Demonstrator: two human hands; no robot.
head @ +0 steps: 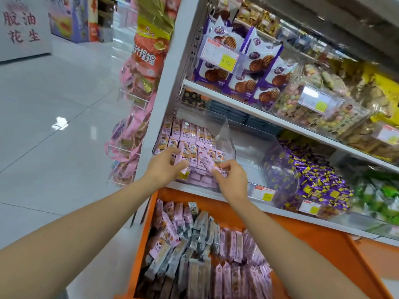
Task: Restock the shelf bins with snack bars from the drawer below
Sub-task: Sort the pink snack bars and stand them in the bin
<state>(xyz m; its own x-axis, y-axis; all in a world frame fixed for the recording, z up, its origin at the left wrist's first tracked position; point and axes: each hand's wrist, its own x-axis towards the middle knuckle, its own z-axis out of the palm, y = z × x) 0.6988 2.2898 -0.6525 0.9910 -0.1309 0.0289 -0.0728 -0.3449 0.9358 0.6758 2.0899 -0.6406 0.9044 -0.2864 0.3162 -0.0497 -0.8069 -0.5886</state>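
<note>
Hands meet over the clear bin [224, 134]: left hand [166, 167] and right hand [232, 180] each pinch a pink snack bar [206, 161] in curled fingers [217, 172]. Best laid flat along the rows; drawer [142, 255] below holds more.

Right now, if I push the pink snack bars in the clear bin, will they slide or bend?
Probably light: the right hand pinches one of the pink snack bars by fingertips. Their glossy wrappers likely slide over each other, so loose ones may shift. They seem stiff: those at the back of the clear bin stand in rows.
</note>
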